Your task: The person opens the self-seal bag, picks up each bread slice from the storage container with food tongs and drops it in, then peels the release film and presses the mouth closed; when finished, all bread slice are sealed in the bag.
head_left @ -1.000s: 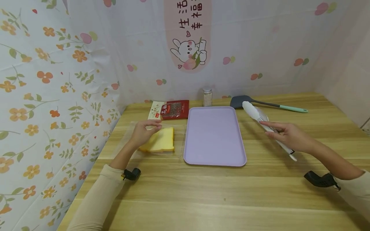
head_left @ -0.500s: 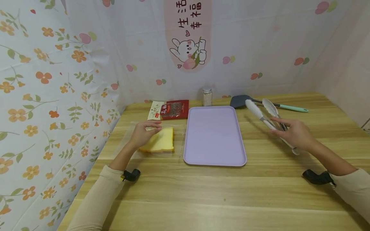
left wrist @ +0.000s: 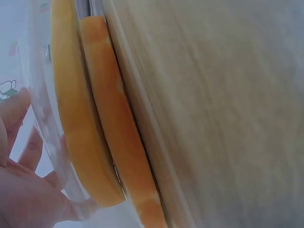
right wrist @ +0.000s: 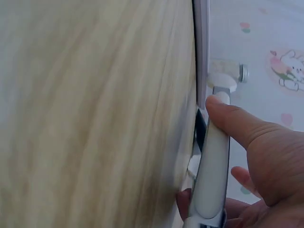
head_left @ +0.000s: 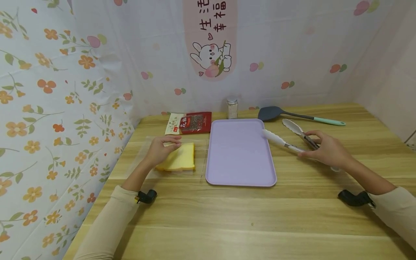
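My right hand (head_left: 333,150) grips a pair of metal tongs (right wrist: 212,166) with white scalloped tips, thumb along one arm. The tongs are spread wide, one tip (head_left: 274,138) over the right edge of the lilac tray (head_left: 240,155), the other pointing toward the spatula. My left hand (head_left: 160,152) is over the left part of the bread slices (head_left: 182,159), which lie in a clear plastic bag (head_left: 138,159). In the left wrist view, two stacked slices (left wrist: 88,114) show their crusts, and the left fingers and thumb curl around the raised plastic film (left wrist: 45,123).
Behind the bread lies a red and cream spice packet (head_left: 195,122). A small glass jar (head_left: 232,109) with a metal lid stands behind the tray. The dark spatula (head_left: 271,113) with a mint handle lies at the back right of the wooden table (head_left: 227,220), before a printed curtain.
The tongs, nearly closed a second ago, have spread wide in my right hand and lowered, one tip swinging left to the tray. My left hand has stayed over the bread.
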The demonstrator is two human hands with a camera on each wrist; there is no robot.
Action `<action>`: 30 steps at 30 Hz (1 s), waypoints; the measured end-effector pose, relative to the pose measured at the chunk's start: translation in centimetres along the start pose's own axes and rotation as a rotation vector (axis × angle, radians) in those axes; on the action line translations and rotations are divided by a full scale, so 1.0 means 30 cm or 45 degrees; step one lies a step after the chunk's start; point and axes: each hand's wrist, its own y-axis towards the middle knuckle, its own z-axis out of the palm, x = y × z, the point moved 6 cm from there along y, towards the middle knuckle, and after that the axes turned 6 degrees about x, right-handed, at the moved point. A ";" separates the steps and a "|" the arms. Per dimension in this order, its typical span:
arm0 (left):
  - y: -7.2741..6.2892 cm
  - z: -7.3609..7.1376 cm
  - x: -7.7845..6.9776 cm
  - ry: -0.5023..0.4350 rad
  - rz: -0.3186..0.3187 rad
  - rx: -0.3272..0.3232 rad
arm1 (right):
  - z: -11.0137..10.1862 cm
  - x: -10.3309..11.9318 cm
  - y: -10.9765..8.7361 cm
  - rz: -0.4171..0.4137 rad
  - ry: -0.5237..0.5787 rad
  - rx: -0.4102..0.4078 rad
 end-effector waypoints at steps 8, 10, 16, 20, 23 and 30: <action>-0.018 -0.005 -0.082 0.010 0.020 0.064 | 0.007 -0.029 0.014 0.041 0.032 0.091; -0.019 -0.007 -0.080 0.025 0.017 0.069 | 0.004 -0.026 0.015 0.027 0.037 0.129; -0.017 -0.011 -0.085 0.050 -0.010 0.090 | -0.030 0.011 0.014 -0.027 0.045 0.174; -0.012 -0.012 -0.095 0.071 -0.021 0.134 | -0.057 0.105 0.003 -0.080 0.121 0.017; -0.009 -0.013 -0.100 0.089 -0.034 0.174 | -0.037 0.217 0.001 -0.134 0.218 -0.016; 0.028 -0.018 -0.035 0.162 -0.027 0.241 | 0.138 0.512 -0.002 -0.352 0.580 0.281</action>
